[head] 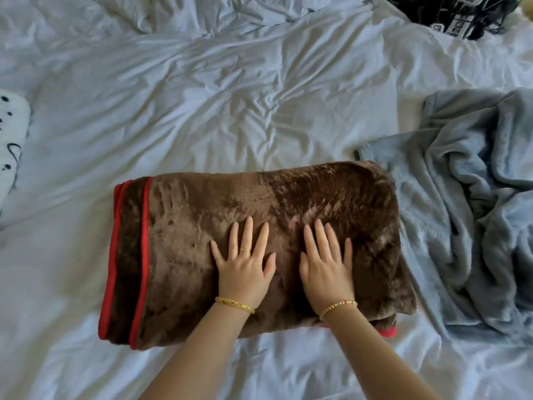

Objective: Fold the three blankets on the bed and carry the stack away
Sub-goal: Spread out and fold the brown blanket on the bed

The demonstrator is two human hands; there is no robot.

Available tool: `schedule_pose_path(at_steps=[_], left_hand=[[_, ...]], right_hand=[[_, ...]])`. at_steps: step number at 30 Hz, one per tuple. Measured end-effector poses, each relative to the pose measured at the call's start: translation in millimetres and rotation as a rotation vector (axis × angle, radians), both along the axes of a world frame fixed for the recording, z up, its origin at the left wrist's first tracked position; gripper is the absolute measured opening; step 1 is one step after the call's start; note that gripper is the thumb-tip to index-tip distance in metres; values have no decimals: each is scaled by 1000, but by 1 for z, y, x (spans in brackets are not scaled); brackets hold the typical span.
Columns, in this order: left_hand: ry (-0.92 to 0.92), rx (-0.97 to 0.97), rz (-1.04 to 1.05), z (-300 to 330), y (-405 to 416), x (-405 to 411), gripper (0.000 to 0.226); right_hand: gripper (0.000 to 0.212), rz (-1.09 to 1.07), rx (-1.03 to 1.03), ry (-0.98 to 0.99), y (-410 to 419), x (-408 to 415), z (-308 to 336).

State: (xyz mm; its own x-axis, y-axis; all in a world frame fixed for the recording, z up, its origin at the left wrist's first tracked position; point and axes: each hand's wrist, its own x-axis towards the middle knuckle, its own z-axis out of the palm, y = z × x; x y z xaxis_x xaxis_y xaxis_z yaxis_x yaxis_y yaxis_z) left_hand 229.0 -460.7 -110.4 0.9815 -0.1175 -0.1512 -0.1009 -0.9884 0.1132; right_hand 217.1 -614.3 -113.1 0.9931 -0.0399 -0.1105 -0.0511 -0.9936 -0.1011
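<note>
White rumpled bed sheet (pixel 230 105) fills my view. Folded brown blanket (pixel 202 226) lies under both hands: left hand (pixel 245 267) and right hand (pixel 327 269) flat, fingers spread. Grey blanket (pixel 467 215) crumpled just right of the right hand.

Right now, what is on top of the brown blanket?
Both hands, left and right, press flat on the brown blanket. The patches beneath the palms are hidden.

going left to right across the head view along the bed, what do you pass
white spotted cushion → red-trimmed edge of the folded brown blanket → left hand → right hand → crumpled grey blanket
</note>
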Motion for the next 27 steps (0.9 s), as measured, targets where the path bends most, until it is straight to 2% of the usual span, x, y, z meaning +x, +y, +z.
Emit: schedule_pose_path(at_steps=[4, 6, 8, 11, 14, 16, 19, 21, 22, 25, 26, 27], left_hand=[[60, 29, 72, -13, 35, -5, 60], [91, 46, 118, -14, 45, -10, 61], [115, 45, 124, -14, 50, -12, 61], [115, 5, 129, -11, 50, -12, 60], [122, -5, 138, -10, 55, -14, 59], [141, 7, 135, -9, 56, -17, 59], [254, -17, 155, 0, 53, -10, 59], [328, -52, 181, 13, 48, 1, 60], [307, -108, 185, 22, 44, 6, 60], [83, -517, 177, 59, 29, 22, 48], [71, -651, 174, 74, 21, 28, 45], [132, -761, 177, 89, 12, 33, 49]], right_hand=[[55, -128, -26, 9, -47, -12, -7], [68, -243, 64, 56, -64, -15, -5], [81, -424, 231, 95, -77, -14, 0], [78, -622, 500, 210, -98, -4, 10], [71, -802, 1010, 440, -117, 4, 23], [70, -903, 1263, 631, -129, 2, 31], [69, -907, 1400, 784, -134, -4, 39], [67, -866, 1470, 743, -125, -1, 47], [64, -835, 1506, 676, -117, 3, 52], [46, -675, 1466, 391, -81, 15, 68], [39, -592, 1388, 306, -64, 17, 75], [33, -490, 1293, 235, -45, 17, 83]])
